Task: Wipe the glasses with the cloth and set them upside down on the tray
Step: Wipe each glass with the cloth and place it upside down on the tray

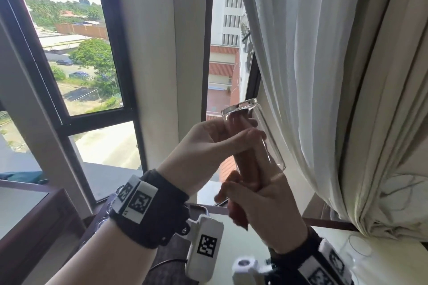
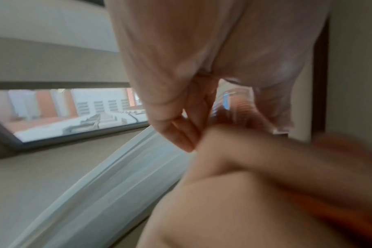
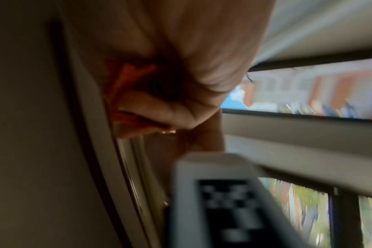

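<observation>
Held up in front of the window, a clear glass (image 1: 269, 146) is tilted, its thick base uppermost and its mouth down to the right. My left hand (image 1: 250, 127) grips its upper part, thumb in front and fingers behind. An orange cloth (image 1: 246, 164) is pushed up inside the glass, and its tail hangs out below. My right hand (image 1: 261, 183) holds the cloth at the glass's mouth, fingers pointing up along it. In the left wrist view the left hand's fingers (image 2: 181, 120) curl round the glass (image 2: 234, 104). The right wrist view shows orange cloth (image 3: 127, 87) bunched in the right hand (image 3: 181, 94).
A dark tray (image 1: 102, 222) lies low behind my left wrist, mostly hidden. Another clear glass (image 1: 359, 245) stands on the pale table at the lower right. White curtains (image 1: 324, 76) hang close on the right, and the window frame (image 1: 129, 111) is straight ahead.
</observation>
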Available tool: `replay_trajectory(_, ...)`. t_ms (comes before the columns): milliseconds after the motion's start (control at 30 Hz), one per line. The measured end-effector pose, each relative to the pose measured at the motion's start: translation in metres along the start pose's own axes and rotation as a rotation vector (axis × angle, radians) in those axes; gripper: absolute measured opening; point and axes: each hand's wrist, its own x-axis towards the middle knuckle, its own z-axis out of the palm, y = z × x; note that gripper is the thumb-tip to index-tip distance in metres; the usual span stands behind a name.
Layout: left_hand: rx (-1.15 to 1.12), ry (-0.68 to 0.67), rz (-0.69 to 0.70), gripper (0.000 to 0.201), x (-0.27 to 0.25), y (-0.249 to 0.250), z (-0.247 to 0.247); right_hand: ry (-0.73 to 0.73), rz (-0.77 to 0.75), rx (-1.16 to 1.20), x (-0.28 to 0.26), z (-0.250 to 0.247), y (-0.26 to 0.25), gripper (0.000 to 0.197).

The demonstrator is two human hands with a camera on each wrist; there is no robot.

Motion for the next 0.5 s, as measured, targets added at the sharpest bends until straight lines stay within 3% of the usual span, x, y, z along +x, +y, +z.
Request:
replay_trajectory(67, -0.208, -0.047, -0.018, 0.041, -0.002, -0.005, -0.003, -0.072, 0.162, 0.408, -0.004, 0.003, -0.006, 0.045)
replay_trajectory(133, -0.318, 0.03, -0.049, 0.037, -0.001, -0.007, -0.001, -0.142, 0.164, 0.499, -0.004, 0.003, -0.007, 0.063)
replay_trajectory(167, -0.281, 0.112, -0.071, 0.036, 0.001, -0.007, 0.0, -0.152, 0.143, 0.427, -0.002, 0.003, -0.01, 0.071)
replay_trajectory(233, -0.081, 0.259, -0.106, 0.045, 0.003, -0.007, 0.001, -0.112, 0.031, -0.046, 0.0, 0.0, -0.007, 0.087)
replay_trajectory(300, 0.181, 0.311, -0.135, 0.052, 0.003, -0.01, 0.002, -0.023, -0.225, -0.85, 0.005, -0.007, 0.007, 0.094)
replay_trajectory(333, 0.258, 0.308, -0.14, 0.047, 0.002, -0.013, 0.005, 0.015, -0.286, -1.053, 0.006, -0.008, 0.012, 0.092)
replay_trajectory(367, 0.287, 0.29, -0.141, 0.042, 0.001, -0.016, 0.006, 0.052, -0.326, -1.095, 0.007, -0.01, 0.017, 0.088)
replay_trajectory(433, 0.181, 0.185, -0.132, 0.038, -0.002, -0.024, 0.004, 0.093, -0.385, -0.973, 0.004, -0.008, 0.019, 0.087)
replay_trajectory(500, -0.106, 0.032, -0.121, 0.04, -0.004, -0.029, -0.004, 0.008, -0.18, -0.393, -0.002, -0.004, 0.011, 0.095)
